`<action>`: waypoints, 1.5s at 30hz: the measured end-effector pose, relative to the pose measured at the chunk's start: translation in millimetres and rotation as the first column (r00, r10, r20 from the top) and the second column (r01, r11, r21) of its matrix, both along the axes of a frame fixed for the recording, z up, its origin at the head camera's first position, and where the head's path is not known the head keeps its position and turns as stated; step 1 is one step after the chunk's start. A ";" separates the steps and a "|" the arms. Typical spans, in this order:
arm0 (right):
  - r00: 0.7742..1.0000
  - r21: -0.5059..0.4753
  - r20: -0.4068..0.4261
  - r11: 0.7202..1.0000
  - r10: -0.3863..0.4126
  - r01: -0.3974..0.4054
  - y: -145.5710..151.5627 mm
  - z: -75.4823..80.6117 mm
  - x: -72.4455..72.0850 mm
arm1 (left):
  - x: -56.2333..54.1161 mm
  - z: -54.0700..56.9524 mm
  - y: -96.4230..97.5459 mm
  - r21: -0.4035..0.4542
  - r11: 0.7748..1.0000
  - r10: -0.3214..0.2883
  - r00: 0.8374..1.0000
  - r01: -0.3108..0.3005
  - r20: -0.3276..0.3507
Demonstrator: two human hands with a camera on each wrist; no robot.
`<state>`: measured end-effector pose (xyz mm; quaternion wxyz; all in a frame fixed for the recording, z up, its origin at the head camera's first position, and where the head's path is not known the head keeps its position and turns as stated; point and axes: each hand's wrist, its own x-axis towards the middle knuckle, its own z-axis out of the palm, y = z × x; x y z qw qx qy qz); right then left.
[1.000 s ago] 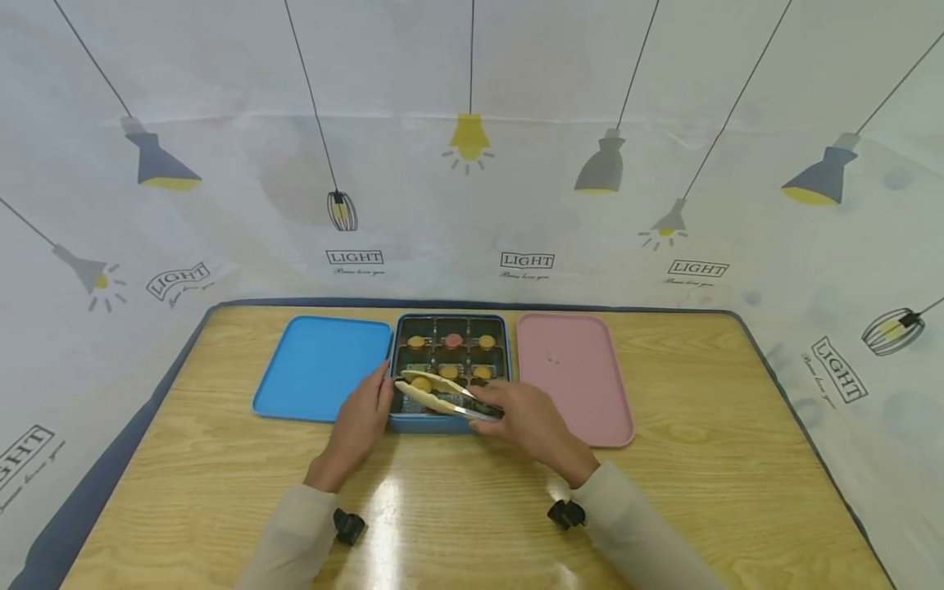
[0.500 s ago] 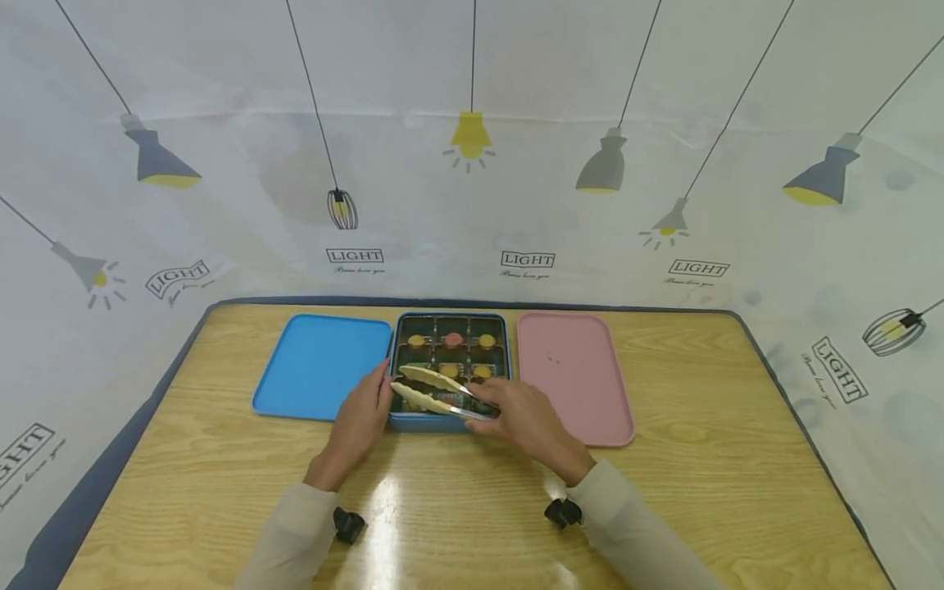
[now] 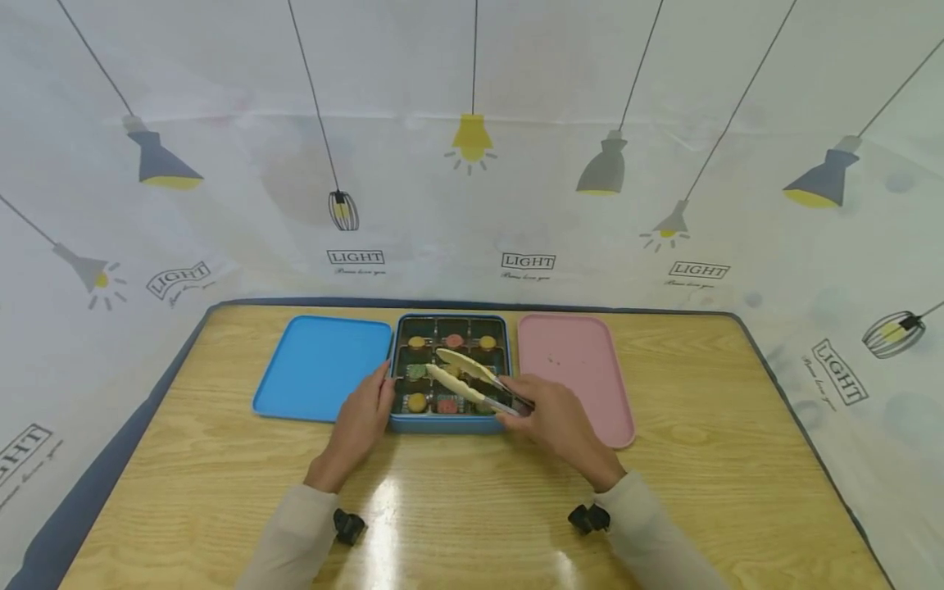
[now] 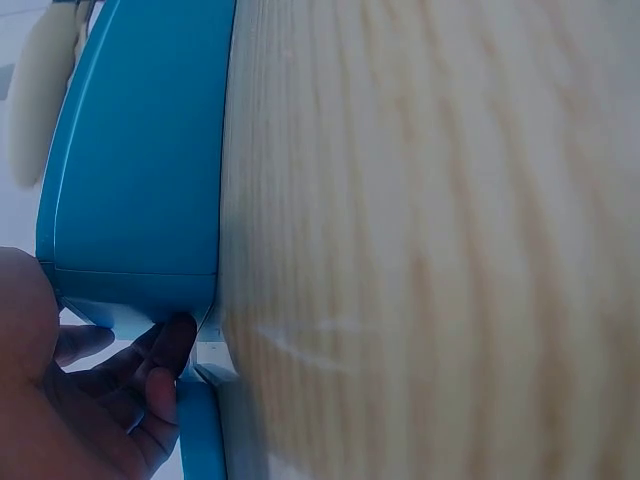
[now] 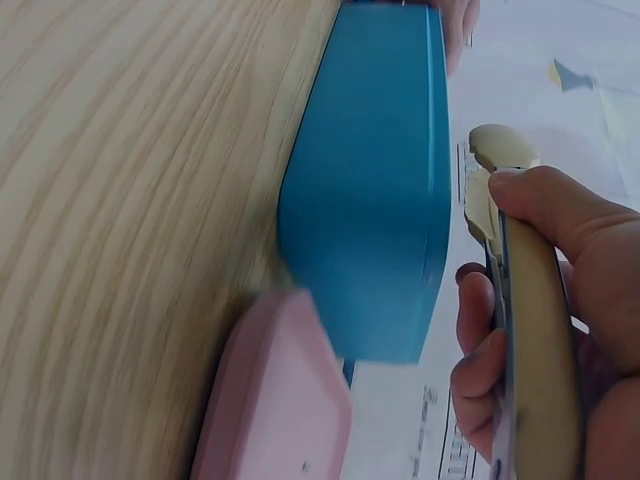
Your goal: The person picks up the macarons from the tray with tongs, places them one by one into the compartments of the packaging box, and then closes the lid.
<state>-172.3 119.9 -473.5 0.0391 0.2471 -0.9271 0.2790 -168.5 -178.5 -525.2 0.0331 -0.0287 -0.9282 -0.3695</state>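
Observation:
Cream-tipped metal tongs (image 3: 457, 385) are held in my right hand (image 3: 556, 418), their two tips spread apart over the middle of a blue box (image 3: 446, 424). In the right wrist view, my thumb lies along the tongs (image 5: 540, 350) with the fingers bent round the other side. My left hand (image 3: 361, 422) holds the box's left side, with bent fingers against the wall in the left wrist view. A dark divided insert in the box has small round cookie-like pieces: a yellow one (image 3: 416, 402), a red one (image 3: 447, 406), a green one (image 3: 418, 371) and several others. The tongs partly cover some.
A flat blue tray (image 3: 324, 369) lies to the left of the box. On the right lies a pink tray (image 3: 575, 377) with a few small specks on it. Behind the wooden table (image 3: 472, 500) hangs a lamp-printed cloth (image 3: 413, 213).
My right hand has moved right and slightly away with the tongs. The yellow piece first between their tips now lies in the front-left compartment. My left hand has stayed put.

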 end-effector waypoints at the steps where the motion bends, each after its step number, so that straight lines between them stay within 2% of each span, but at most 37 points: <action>1: 1.000 0.000 -0.012 1.000 -0.006 0.006 4.1 -0.3 -0.5 | 0.1 0.4 0.2 0.001 1.000 0.000 1.000 0.000 0.005; 7: 0.995 -0.001 -0.076 0.998 -0.059 0.059 27.6 -3.0 -3.8 | 0.1 0.9 -0.1 0.001 1.000 -0.007 1.000 0.007 0.016; 14: 0.984 -0.018 -0.102 0.989 -0.149 0.148 51.6 -6.3 -6.9 | 1.6 3.1 0.9 0.010 1.000 -0.003 0.999 0.003 0.035; 18: 0.969 -0.055 -0.110 0.975 -0.221 0.216 67.7 -9.5 -8.3 | 2.5 3.8 1.3 0.006 1.000 -0.002 1.000 0.001 0.027; 22: 0.946 -0.061 -0.075 0.949 -0.314 0.310 86.5 -13.2 -8.8 | 2.9 3.8 1.6 -0.001 1.000 0.001 0.999 -0.001 0.032; 26: 0.913 -0.047 -0.041 0.914 -0.406 0.404 106.8 -17.4 -10.3 | 2.9 3.8 1.4 0.001 1.000 0.002 0.999 -0.002 0.043; 29: 0.889 -0.026 -0.032 0.889 -0.457 0.456 121.2 -20.1 -10.5 | 2.7 4.6 1.1 0.009 1.000 -0.004 0.999 0.003 0.044; 33: 0.856 0.011 0.025 0.857 -0.516 0.516 139.9 -21.6 -7.9 | 1.9 4.2 0.5 0.014 1.000 -0.014 0.999 0.013 0.044; 40: 0.811 0.072 0.078 0.815 -0.579 0.575 171.5 -25.7 -2.9 | 1.0 3.1 0.1 0.016 1.000 -0.018 0.999 0.018 0.048; 45: 0.804 0.109 0.094 0.809 -0.588 0.578 185.6 -30.1 -1.1 | 0.9 2.8 -0.4 0.012 1.000 -0.014 0.999 0.014 0.043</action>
